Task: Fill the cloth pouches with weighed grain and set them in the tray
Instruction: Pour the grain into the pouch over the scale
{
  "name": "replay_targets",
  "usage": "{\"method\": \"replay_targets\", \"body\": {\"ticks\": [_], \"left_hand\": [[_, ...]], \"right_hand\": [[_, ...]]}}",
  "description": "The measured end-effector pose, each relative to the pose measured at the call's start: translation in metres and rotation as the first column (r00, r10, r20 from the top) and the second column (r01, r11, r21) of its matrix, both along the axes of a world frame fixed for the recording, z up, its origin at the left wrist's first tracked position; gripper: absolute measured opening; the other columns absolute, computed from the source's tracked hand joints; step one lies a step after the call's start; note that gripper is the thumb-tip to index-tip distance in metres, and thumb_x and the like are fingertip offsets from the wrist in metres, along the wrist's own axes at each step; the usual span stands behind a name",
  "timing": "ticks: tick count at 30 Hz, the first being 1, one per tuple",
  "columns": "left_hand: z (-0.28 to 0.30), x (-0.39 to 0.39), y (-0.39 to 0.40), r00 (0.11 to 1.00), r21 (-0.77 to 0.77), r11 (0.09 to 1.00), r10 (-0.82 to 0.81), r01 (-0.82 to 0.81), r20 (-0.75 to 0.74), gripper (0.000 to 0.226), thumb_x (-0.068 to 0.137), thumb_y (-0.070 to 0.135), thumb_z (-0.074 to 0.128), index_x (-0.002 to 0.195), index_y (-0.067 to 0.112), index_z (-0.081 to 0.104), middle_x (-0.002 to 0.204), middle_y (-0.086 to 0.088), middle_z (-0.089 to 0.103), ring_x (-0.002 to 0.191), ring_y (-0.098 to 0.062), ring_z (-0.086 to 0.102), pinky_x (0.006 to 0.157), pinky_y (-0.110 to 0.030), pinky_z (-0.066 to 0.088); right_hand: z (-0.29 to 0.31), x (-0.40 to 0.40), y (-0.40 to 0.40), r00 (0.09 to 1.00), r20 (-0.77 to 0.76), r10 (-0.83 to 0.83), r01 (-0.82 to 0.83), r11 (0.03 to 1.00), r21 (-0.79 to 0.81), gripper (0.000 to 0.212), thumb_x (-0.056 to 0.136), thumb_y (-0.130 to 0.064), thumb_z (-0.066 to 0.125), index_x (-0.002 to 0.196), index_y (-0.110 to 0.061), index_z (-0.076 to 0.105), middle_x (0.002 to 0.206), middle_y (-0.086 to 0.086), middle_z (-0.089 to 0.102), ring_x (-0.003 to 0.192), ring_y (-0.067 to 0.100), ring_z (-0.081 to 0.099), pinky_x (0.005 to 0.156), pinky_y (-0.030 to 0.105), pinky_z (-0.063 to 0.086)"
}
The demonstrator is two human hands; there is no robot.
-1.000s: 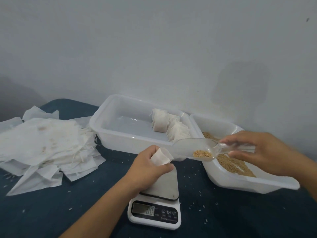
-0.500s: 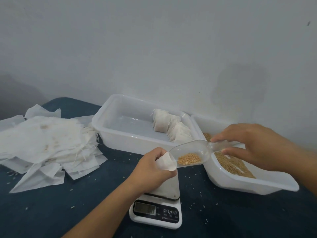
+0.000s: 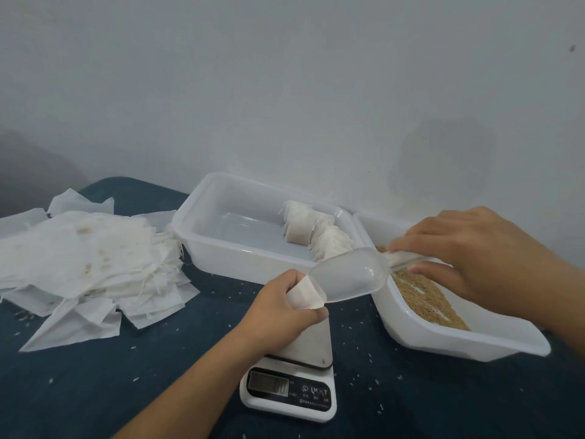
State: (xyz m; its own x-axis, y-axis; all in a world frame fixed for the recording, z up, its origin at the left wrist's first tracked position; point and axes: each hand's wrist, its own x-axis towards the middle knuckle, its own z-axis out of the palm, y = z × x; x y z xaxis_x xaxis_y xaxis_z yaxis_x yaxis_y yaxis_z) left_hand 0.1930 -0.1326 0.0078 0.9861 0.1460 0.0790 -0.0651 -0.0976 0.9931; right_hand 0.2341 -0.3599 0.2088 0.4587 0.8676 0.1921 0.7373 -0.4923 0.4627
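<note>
A small white cloth pouch sits upright over the scale, mouth open. Filled pouches line the white tray (far right end). Tan grain fills the right tub.

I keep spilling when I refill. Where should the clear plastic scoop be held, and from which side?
Grip the clear plastic scoop by its narrow handle, coming from the right over the white grain tub, as the right hand does. The bowl's open mouth points left into the small white cloth pouch, so that end stays free.
</note>
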Motion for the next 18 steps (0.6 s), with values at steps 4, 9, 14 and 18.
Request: {"method": "replay_targets", "body": {"ticks": [4,9,14,18], "left_hand": [[0.002,-0.001,0.002,0.999,-0.094,0.996,0.001,-0.004,-0.039,0.030,0.079,0.034,0.084,0.101,0.033,0.064,0.091,0.010,0.067,0.080,-0.006,0.062,0.063,-0.019,0.046],[0.008,-0.002,0.004,0.996,-0.289,0.957,-0.054,0.030,-0.075,0.028,0.079,0.031,0.084,0.102,0.030,0.069,0.081,0.013,0.065,0.073,-0.005,0.058,0.063,-0.020,0.047],[0.017,-0.006,0.007,0.970,-0.545,0.828,-0.220,0.131,-0.102,0.032,0.070,0.032,0.083,0.100,0.026,0.074,0.082,0.010,0.069,0.082,-0.008,0.060,0.066,-0.024,0.049],[0.016,-0.009,0.013,0.909,-0.763,0.596,-0.415,0.250,-0.026,0.034,0.062,0.026,0.096,0.093,0.021,0.084,0.094,-0.003,0.071,0.080,-0.012,0.064,0.056,-0.021,0.049]], "right_hand": [[-0.006,0.005,-0.011,0.993,0.090,0.071,-0.077,0.994,0.072,0.030,0.089,-0.034,0.067,0.115,-0.024,0.077,0.100,-0.007,0.075,0.082,0.025,0.071,0.069,0.047,0.053],[-0.032,0.019,-0.029,0.989,0.094,-0.118,0.095,0.971,0.218,0.032,0.086,-0.029,0.075,0.116,-0.019,0.068,0.096,-0.002,0.074,0.077,0.028,0.073,0.073,0.046,0.053],[-0.069,0.025,-0.024,0.886,-0.427,-0.182,0.420,0.708,0.568,0.035,0.084,-0.065,0.050,0.109,-0.042,0.050,0.084,-0.023,0.059,0.077,-0.002,0.059,0.066,0.021,0.041],[-0.105,0.024,0.008,0.714,-0.694,0.095,0.532,0.572,0.625,0.027,0.078,-0.060,0.076,0.092,-0.040,0.064,0.079,-0.018,0.065,0.067,0.003,0.058,0.068,0.030,0.044]]}}
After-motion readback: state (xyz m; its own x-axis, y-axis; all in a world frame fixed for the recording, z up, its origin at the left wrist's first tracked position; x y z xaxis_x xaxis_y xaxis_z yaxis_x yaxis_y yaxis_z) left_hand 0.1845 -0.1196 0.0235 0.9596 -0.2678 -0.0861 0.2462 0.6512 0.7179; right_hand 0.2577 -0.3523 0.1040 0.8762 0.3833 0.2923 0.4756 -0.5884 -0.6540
